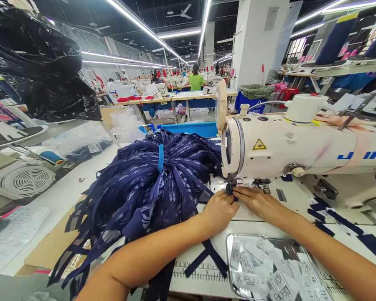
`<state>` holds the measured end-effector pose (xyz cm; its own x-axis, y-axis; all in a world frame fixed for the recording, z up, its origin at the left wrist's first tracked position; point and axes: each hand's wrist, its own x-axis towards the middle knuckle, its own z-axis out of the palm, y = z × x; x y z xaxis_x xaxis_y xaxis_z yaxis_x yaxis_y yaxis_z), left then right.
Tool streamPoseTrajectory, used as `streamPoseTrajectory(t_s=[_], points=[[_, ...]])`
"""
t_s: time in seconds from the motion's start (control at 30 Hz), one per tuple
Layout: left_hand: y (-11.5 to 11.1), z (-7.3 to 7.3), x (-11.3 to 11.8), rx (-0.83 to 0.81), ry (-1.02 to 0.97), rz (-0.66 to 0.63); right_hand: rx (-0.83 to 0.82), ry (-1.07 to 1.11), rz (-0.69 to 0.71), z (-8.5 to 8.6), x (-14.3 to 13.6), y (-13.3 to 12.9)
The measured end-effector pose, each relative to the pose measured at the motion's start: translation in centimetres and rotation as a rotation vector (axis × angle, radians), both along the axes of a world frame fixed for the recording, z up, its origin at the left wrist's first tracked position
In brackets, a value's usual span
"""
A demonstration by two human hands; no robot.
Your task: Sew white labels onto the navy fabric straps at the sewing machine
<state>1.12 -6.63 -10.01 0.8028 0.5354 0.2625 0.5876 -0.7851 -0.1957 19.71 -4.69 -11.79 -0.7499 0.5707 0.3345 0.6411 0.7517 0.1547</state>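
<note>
My left hand point(221, 211) is closed, its fingertips pinching navy fabric close to the presser foot point(229, 186) of a white sewing machine point(269, 142). From the other side, my right hand point(255, 202) has its fingers together on the same small piece, right by the needle area. Much of that piece is hidden under my fingers. Left of the machine head lies a large bundle of navy lace-patterned garments point(181, 167), gathered by a bright blue tie point(161, 158). Navy straps point(207, 259) trail below my left wrist onto the table.
A metal tray point(228, 261) of printed white labels point(253, 267) sits between my forearms. Navy strips point(344, 221) lie at the right. A black plastic bag point(44, 62) rises at upper left. People point(195, 79) sit at machines farther back.
</note>
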Motion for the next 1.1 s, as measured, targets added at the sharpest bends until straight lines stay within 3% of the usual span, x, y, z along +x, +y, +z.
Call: streamPoseTrajectory(t_s=[0.7, 0.93, 1.1], points=[[0.7, -0.5, 1.1, 0.051, -0.067, 0.09, -0.031, 0.055, -0.023, 0.9, -0.3, 0.7], [0.7, -0.8, 1.0, 0.138, -0.08, 0.092, 0.048, 0.028, -0.081, 1.3, -0.8, 0.6], [0.6, -0.4, 0.1, 0.134, -0.062, 0.057, 0.002, 0.11, -0.047, 1.5, -0.4, 0.7]])
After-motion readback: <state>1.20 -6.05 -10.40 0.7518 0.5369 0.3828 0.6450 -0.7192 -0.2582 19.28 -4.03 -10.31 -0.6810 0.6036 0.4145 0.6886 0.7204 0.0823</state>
